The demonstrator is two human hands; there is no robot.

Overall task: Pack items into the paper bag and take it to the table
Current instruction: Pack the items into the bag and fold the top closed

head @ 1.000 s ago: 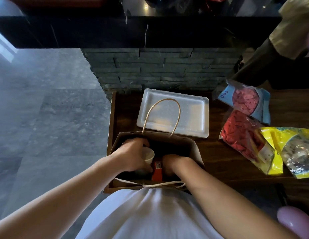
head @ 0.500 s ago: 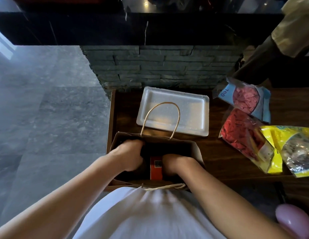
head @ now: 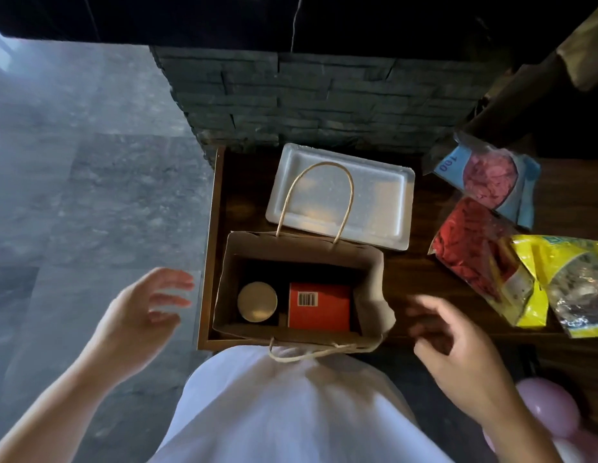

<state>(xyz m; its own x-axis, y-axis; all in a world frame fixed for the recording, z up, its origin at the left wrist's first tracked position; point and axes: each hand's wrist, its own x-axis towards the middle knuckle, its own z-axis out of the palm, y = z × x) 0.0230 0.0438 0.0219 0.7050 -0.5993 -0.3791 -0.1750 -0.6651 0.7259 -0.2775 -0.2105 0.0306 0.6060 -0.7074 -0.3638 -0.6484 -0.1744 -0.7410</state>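
Note:
A brown paper bag with twine handles stands open at the near left end of the dark wooden table. Inside it, a pale round cup sits on the left and a red box with a barcode on the right. My left hand hovers outside the bag's left side, over the floor, fingers spread and holding nothing. To the right of the bag, my right hand is also out, its fingers apart and blurred.
A white foam tray lies behind the bag. Packets of balloons, pink, red and yellow, lie on the table's right. A pink balloon is at lower right. A dark stone wall stands behind; grey floor lies left.
Both hands have come out of the bag and moved apart to its sides, leaving the cup and the red box inside. The view has tilted down over the bag.

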